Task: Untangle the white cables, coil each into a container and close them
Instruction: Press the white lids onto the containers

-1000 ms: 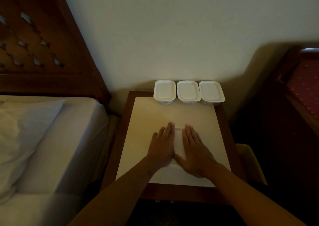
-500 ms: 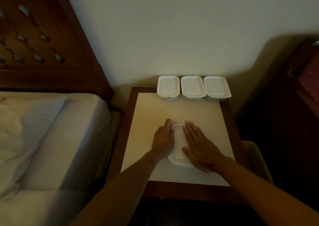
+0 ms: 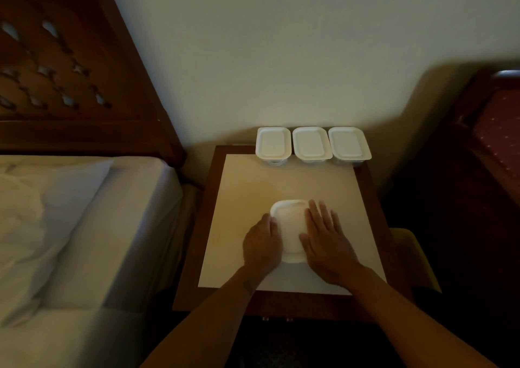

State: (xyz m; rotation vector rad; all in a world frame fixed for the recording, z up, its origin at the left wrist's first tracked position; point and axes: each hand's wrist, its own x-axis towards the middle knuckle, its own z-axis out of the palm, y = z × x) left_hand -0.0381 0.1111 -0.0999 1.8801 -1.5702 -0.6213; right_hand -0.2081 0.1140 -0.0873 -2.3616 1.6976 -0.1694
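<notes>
Both hands on a white rectangular plastic container (image 3: pixel 289 227), lid on, front-middle of the cream-topped wooden bedside table (image 3: pixel 281 182).
I saw the left hand (image 3: pixel 263 241) with its fingers curled over the container's left rim, gripping it, forearm coming in from bottom-left. The right hand (image 3: pixel 327 239) lay palm down, fingers straight and slightly spread, pressing along the container's right edge. Three more lidded white containers (image 3: pixel 311 143) sat side by side at the table's back edge.
</notes>
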